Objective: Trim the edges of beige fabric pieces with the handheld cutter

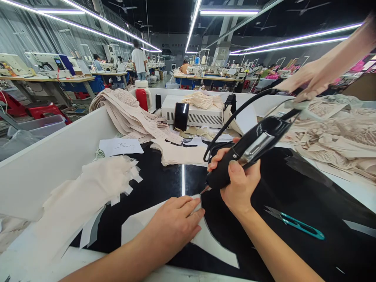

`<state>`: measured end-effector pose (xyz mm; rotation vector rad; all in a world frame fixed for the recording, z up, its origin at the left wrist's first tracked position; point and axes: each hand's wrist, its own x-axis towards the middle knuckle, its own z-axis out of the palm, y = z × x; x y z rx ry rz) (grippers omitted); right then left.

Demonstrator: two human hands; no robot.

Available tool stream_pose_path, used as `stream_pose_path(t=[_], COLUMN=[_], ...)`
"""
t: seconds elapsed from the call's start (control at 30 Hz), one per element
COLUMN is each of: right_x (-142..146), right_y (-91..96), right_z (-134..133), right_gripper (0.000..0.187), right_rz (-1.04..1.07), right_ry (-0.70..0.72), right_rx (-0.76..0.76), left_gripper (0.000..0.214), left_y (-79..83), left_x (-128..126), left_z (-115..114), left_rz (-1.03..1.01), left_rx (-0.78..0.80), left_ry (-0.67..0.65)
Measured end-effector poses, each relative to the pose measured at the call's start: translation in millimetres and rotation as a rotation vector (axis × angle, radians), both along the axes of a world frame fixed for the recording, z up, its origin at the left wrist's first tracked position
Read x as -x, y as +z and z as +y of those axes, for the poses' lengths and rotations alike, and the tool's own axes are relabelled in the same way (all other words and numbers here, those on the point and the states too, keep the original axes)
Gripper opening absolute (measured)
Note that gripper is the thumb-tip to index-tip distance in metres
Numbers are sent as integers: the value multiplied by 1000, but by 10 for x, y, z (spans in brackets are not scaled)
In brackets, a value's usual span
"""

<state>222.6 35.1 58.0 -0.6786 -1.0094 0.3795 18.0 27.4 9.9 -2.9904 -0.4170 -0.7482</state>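
Note:
My right hand (239, 182) is closed around a black corded hand tool (249, 150), its thin tip touching the edge of a pale fabric piece (211, 244). The piece lies on the black glossy work surface (293, 196). My left hand (174, 225) lies flat on the fabric piece with fingers stretched out, fingertips just beside the tool tip. The tool's black cable (235, 115) loops up and away to the right.
A stack of cut pale fabric pieces (88, 196) lies at the left, more fabric (331, 133) at the right. Teal thread snips (296, 224) rest on the surface at the right. Another person's hand (308, 78) reaches in at upper right. A white box unit (194, 113) stands behind.

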Motion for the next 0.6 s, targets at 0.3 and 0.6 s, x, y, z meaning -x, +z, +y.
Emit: stream_pose_path(t=[0.3,0.6], right_x=[-8,18], right_y=[20,61], right_z=[0,-19], right_gripper=[45,41], right_rz=[3,22], right_ry=[-36,-66], right_rx=[39,23], left_gripper=[24,27], left_y=[-24,-89], left_x=[-15,-18], left_z=[-12,-7], left_rz=[-2,-2], left_rx=[16,1], left_ry=[5,4])
